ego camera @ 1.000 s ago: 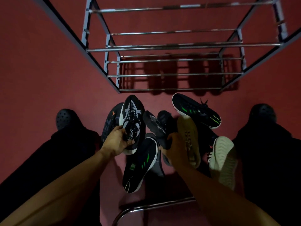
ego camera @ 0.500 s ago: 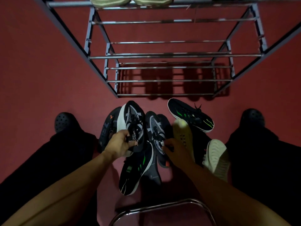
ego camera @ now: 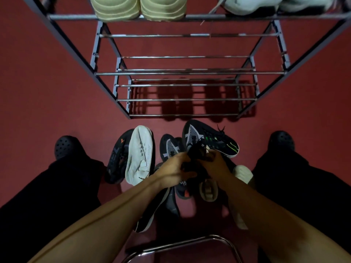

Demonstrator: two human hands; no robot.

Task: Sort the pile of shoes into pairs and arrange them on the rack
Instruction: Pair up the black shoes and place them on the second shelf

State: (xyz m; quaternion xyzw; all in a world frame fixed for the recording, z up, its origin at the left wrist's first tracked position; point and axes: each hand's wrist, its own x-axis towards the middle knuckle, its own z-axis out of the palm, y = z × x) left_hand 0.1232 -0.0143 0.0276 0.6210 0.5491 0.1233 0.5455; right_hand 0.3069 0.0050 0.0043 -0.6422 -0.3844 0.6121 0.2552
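Spreading across the whole view is a dark red floor (ego camera: 47, 88), smooth and matte, dimly lit from above so that the rack (ego camera: 106, 73) throws a barred shadow onto it. The rack is a grey metal frame with chrome rails, seen steeply from above. Its lower tiers show only bare rails. On the top tier, at the upper edge, sit a beige pair (ego camera: 138, 8) and, to the right, a pale grey pair (ego camera: 266, 4).

The pile (ego camera: 171, 168) lies on the floor just in front of the rack, between the person's black-trousered legs and black clogs (ego camera: 65, 147). At its left a white sole (ego camera: 139, 154) faces up, leaning against a dark shoe (ego camera: 116, 158) with an orange mark. Behind the hands lie a black-and-grey sneaker (ego camera: 170, 147) and a black shoe with green stripes (ego camera: 218, 143). More shoes lie under the forearms, too overlapped to sort out.

Both hands meet over the middle of the pile. The left hand (ego camera: 173, 168) curls its fingers around a black shoe (ego camera: 193, 149) with a grey patterned toe, and the right hand (ego camera: 216, 164) pinches the same shoe from the other side.

A chrome tube (ego camera: 182, 243) curves across the bottom edge.
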